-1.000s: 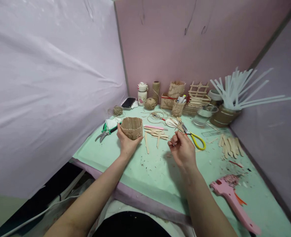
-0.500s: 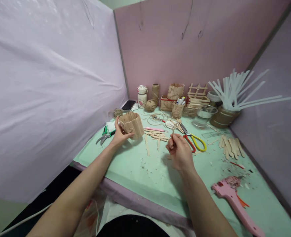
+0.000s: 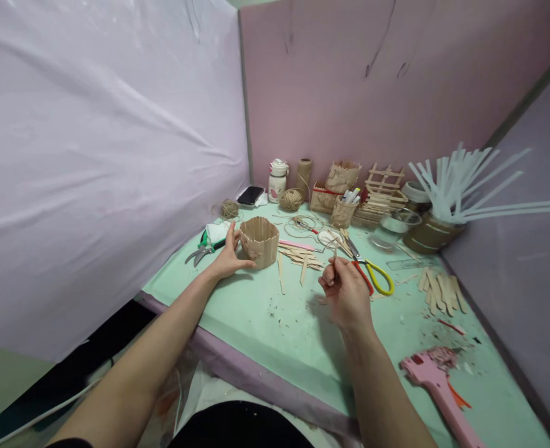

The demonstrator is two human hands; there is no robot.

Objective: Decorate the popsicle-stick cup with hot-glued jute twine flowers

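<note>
A cup-shaped holder made of wooden craft sticks (image 3: 264, 246) stands upright on the table, its open top showing. My left hand (image 3: 228, 258) is at its left side with thumb and fingers spread apart, the thumb close to its lower front; whether they touch it I cannot tell. Right of centre, my right hand (image 3: 346, 289) is raised a little over the table, fingers pinched on a thin tan strand (image 3: 335, 249) that looks like twine. Its lower part is hidden by the fingers. Loose craft sticks (image 3: 298, 256) lie between the two hands.
Red-and-yellow-handled scissors (image 3: 378, 277) lie beside my right hand, green-handled pruners (image 3: 203, 254) beyond my left. A pink glue gun (image 3: 436, 386) lies at front right. Along the back stand a bottle (image 3: 277, 182), a twine ball (image 3: 291, 199), stick-made holders (image 3: 343, 177) and a pot of glue sticks (image 3: 431, 235).
The stick holder has gone from tilted in my left hand to upright on the table, and that hand's grip has loosened. My right hand keeps its pinch. The view has shifted slightly.
</note>
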